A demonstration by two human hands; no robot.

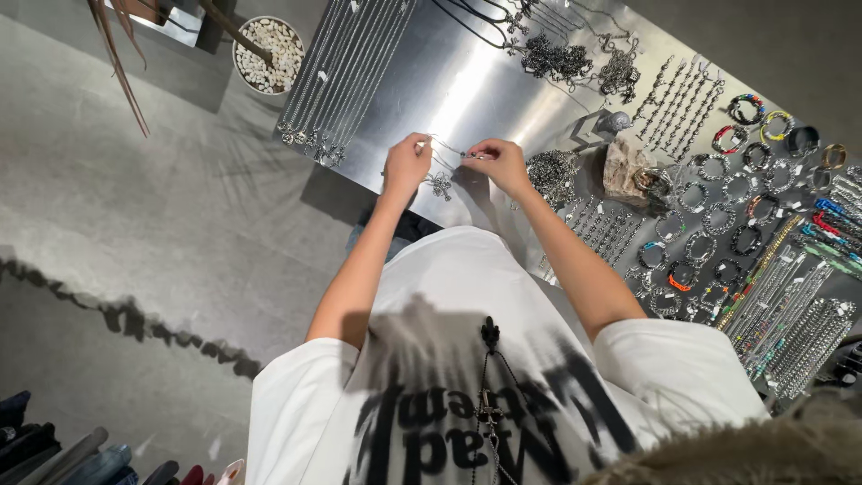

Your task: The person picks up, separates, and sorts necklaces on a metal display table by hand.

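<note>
Nearest, a white printed T-shirt (467, 359) with a dark beaded necklace (489, 377) hanging down it. Beyond, both forearms reach toward twelve o'clock over the shiny metal worktop (467, 81). The left hand (407, 164) and right hand (499, 163) each pinch an end of a thin silver chain (449, 148), its long axis running nine to three between them; its cross pendant (440, 185) dangles nearer the left hand. Farther, toward two o'clock, lie rows of bracelets (718, 216); at eleven, a bowl of white pebbles (269, 54).
</note>
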